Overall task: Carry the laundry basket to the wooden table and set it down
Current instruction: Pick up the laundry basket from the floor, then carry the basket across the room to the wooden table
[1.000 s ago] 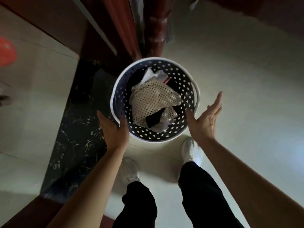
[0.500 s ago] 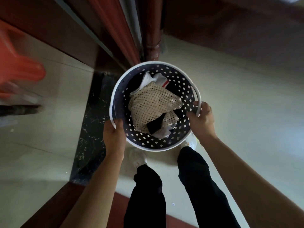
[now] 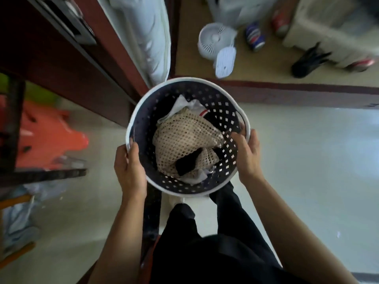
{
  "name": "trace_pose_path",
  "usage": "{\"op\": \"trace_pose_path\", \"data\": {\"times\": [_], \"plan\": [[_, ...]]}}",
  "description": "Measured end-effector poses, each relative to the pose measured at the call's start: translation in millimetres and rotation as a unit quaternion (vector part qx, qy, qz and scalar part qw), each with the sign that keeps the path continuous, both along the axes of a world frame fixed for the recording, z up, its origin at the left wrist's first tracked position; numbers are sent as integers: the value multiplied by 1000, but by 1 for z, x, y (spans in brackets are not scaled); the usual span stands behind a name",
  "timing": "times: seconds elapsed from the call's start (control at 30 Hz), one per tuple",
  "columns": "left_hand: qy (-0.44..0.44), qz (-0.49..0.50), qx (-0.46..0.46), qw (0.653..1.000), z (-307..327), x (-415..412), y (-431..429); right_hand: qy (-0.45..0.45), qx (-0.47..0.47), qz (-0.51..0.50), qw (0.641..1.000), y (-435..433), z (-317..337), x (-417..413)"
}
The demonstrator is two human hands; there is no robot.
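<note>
A round laundry basket with a white rim and dark perforated walls is held up in front of me, off the floor. Inside lie a beige mesh garment with white and dark clothes under it. My left hand grips the rim on the left side. On the right side my right hand is closed over the rim, thumb inside the basket. A wooden table with a dark red edge stretches across the top right, just beyond the basket.
On the table lie a small white fan, cans, a dark glove-like thing and a pale box. A dark red wooden frame and white bedding stand at left. An orange plastic object sits on the floor left.
Both hands closed on the rim and lifted the basket from the floor. My view rose and moved forward, so the table and its items came into sight.
</note>
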State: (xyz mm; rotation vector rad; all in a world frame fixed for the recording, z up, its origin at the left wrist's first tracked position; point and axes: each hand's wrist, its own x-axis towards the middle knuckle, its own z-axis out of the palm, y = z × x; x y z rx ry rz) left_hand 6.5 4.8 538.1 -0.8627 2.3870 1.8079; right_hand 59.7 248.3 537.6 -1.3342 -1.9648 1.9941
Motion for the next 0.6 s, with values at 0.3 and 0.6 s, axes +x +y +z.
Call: {"op": "trace_pose_path", "data": {"times": [0.3, 0.6], "plan": [[126, -206, 127, 962, 145, 23, 35, 147, 19, -148, 978, 6, 150, 114], [132, -440, 195, 867, 212, 93, 197, 199, 106, -342, 912, 74, 191, 253]]}}
